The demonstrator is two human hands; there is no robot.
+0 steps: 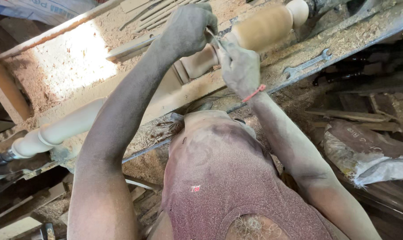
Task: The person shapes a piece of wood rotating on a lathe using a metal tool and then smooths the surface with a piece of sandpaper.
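Setting: a woodturning shop seen from above, everything coated in pale sawdust, a patch of bright light falling on the shavings at upper left.
Nearest: the person's dusty reddish shirt (pixel 219 178) fills the lower middle, with both bare forearms reaching up and away from it.
Floor at right: a crumpled woven sack (pixel 365 155) and loose wooden slats lie in shadow.
Lathe bed: a long metal rail (pixel 325 62) runs diagonally from lower left to upper right, its top heaped with fine shavings.
Wrench: a grey open-ended wrench (pixel 307 64) lies flat on the bed, just right of the hands.
Workpiece: a turned wooden spindle (pixel 259 27), smooth and round, with beads and coves; its long axis follows the bed, from the pale rounded end at lower left to a tan bulb and ball at upper right.
Left hand: the left hand (pixel 188 29) is clenched over the thin metal tool (pixel 215 41), knuckles up, above the spindle's narrow neck.
Right hand: the right hand (pixel 240 69), a red thread round its wrist, grasps the same tool from below, just beside the spindle.
Tool: thin and grey, slanting between the two hands; its tip is hidden where it nears the wood.
Farthest: rough planks (pixel 59 29) and more sawdust lie beyond the spindle.
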